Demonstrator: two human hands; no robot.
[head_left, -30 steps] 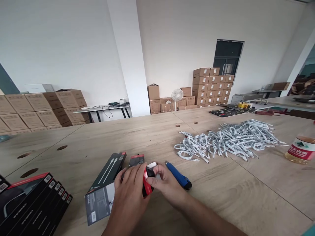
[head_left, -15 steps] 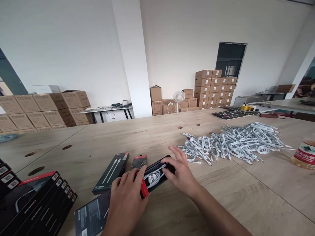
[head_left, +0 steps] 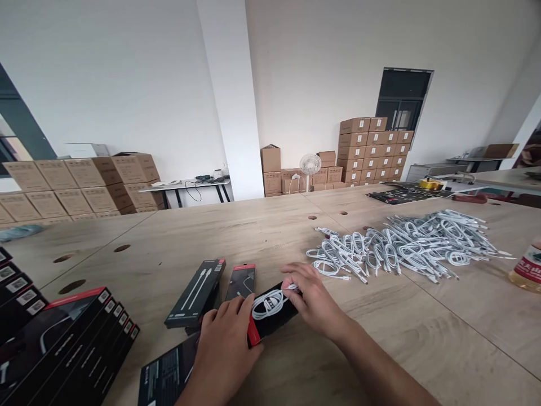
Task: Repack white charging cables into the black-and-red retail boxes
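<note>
My left hand [head_left: 230, 341] is closed around the red-edged end of an open black box [head_left: 273, 327]. In that box lies a coiled white charging cable [head_left: 268, 304] with a small printed label on its wrap. My right hand [head_left: 310, 293] pinches the cable's plug end at the box's far right. Just behind my left hand are a dark box picturing two cables [head_left: 196, 293] and a smaller box with a red top edge [head_left: 242, 280]. Another dark box [head_left: 167, 369], back side up, lies partly under my left wrist.
Many loose coiled white cables [head_left: 406, 248] are heaped on the wooden table [head_left: 262, 237] at right. Stacked black boxes [head_left: 80, 344] stand at left. A drink bottle [head_left: 526, 270] is at the right edge. Cartons [head_left: 372, 149] and a white fan [head_left: 310, 164] stand behind the table.
My right fingers have closed on the cable's plug end. The coil now sits higher in the box, showing more of its loops. The view has shifted slightly.
</note>
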